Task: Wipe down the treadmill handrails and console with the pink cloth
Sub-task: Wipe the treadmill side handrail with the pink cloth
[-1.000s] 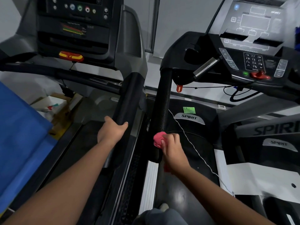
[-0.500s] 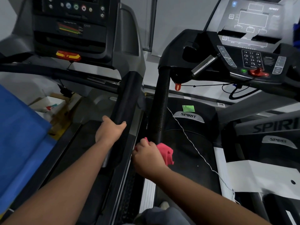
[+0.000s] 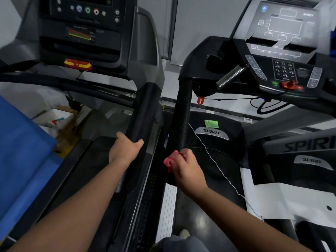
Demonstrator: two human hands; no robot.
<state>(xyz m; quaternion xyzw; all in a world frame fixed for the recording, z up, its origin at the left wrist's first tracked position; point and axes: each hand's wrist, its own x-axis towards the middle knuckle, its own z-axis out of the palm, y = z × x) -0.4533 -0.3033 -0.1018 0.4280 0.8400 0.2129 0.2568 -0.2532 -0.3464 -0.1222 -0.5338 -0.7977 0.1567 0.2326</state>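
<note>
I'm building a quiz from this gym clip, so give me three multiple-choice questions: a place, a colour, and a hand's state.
1. Where is the pink cloth? A on the keypad; B at the lower end of the right treadmill's handrail; C on the floor.
2. What colour is the tag above the SPIRIT badge? A green; B yellow; C white.
3. The left hand is: A hanging free; B gripping the left treadmill's handrail; C pressing a button.
Answers: B, the right hand holds it against that rail; A, it shows bright green; B, it clasps the rail's end.
</note>
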